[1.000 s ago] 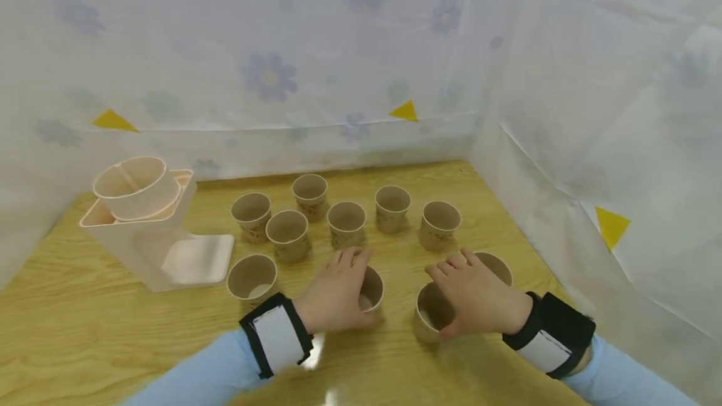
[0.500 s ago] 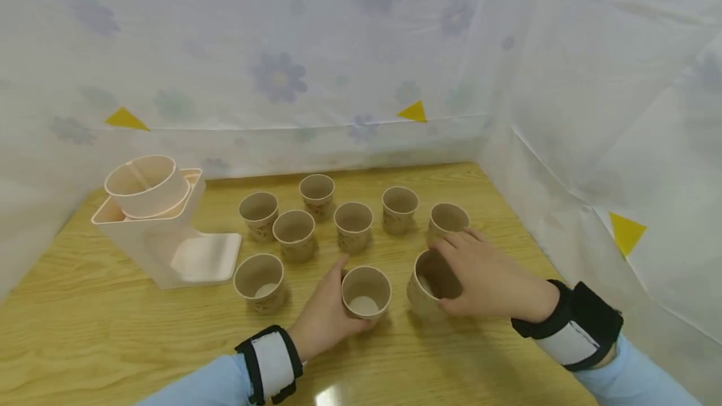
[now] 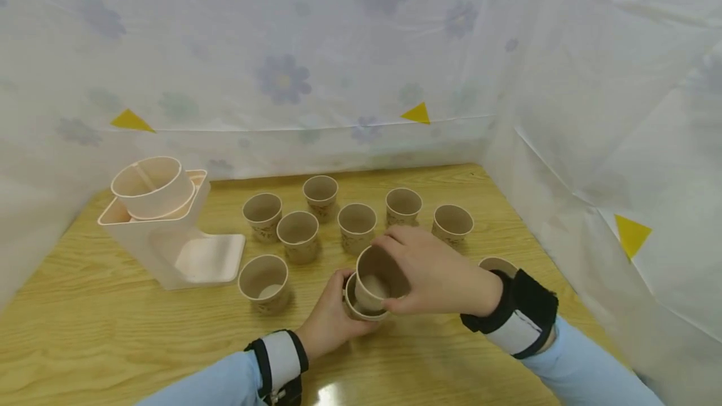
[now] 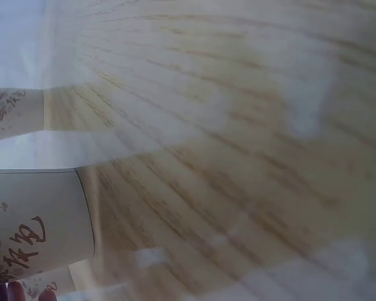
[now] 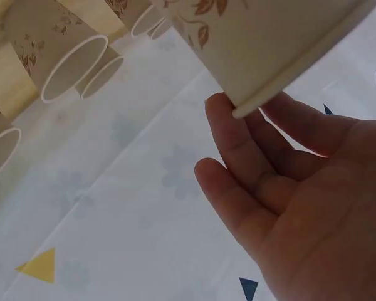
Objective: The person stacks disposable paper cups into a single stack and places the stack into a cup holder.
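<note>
My left hand (image 3: 333, 321) grips a beige paper cup (image 3: 354, 307) low at its side near the table's front. My right hand (image 3: 434, 271) holds a second paper cup (image 3: 379, 274) by the rim, fingers at the far side and thumb at the near side. This cup tilts over the left one, its base overlapping the lower cup's mouth. In the right wrist view the held cup (image 5: 276, 44) has brown leaf print, and fingertips (image 5: 219, 106) touch its rim. Left fingertips (image 4: 15, 291) show in the left wrist view's corner, below a printed paper cup (image 4: 37, 219).
Several upright paper cups stand behind the hands, one of them (image 3: 356, 224) just beyond. A single cup (image 3: 264, 281) is left of my left hand; another (image 3: 497, 264) is partly behind my right wrist. A pale pink stand (image 3: 158, 237) with a round top is at left.
My left hand went from over its cup to gripping its side. My right hand raised its cup and brought it left, over the mouth of the left cup.
</note>
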A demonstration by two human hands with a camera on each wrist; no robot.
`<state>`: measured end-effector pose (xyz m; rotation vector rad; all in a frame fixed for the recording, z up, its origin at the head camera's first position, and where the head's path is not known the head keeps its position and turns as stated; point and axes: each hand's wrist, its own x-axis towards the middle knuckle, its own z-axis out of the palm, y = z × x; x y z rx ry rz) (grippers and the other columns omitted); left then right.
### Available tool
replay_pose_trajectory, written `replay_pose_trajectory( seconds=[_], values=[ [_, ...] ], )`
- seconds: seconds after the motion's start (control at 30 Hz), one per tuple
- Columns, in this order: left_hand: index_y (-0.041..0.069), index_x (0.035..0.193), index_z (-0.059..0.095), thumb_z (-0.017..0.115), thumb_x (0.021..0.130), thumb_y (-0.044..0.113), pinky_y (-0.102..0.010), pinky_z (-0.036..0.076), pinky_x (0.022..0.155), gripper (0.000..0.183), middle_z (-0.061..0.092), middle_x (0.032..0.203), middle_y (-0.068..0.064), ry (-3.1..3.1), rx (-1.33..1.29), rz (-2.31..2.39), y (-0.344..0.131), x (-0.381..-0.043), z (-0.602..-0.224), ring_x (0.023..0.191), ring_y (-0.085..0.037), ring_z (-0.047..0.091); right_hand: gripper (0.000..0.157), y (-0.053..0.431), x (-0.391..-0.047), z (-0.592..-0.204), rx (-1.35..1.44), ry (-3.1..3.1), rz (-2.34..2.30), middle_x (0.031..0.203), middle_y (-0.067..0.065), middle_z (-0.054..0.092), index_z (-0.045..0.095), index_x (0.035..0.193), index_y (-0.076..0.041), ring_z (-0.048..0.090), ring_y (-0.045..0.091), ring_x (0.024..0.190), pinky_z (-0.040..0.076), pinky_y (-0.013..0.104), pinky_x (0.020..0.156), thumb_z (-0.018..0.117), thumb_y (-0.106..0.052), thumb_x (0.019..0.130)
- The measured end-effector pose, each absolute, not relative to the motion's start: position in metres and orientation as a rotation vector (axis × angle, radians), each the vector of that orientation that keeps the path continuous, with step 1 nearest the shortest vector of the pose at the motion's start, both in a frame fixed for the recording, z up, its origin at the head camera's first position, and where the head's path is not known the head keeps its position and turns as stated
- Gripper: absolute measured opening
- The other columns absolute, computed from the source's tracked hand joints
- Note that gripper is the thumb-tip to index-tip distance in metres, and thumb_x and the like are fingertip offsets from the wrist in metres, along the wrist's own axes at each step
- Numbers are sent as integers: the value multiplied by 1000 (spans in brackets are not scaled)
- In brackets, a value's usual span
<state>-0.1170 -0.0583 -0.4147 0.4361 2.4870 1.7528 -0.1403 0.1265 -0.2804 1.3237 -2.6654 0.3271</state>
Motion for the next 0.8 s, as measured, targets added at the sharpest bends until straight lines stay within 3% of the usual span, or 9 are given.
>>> replay_pose_trajectory(
  seconds=[0.6, 0.8],
  values=[
    [-1, 123, 41, 81, 67, 27, -51, 40, 95, 74, 53, 120, -19, 2493, 406, 1701, -58, -120, -419, 110, -29, 51, 68, 111, -150, -330, 1398, -2826, 330, 104, 7, 58, 60, 118, -3, 55, 18, 91, 52, 36, 80, 78, -38, 63],
    [0, 121, 42, 82, 66, 27, -50, 42, 92, 73, 54, 118, -18, 2510, 417, 1712, -59, -119, -419, 108, -28, 51, 72, 121, -146, -335, 1285, -2832, 360, 119, 13, 58, 57, 124, -2, 52, 27, 109, 45, 46, 94, 76, -42, 67]
  ],
)
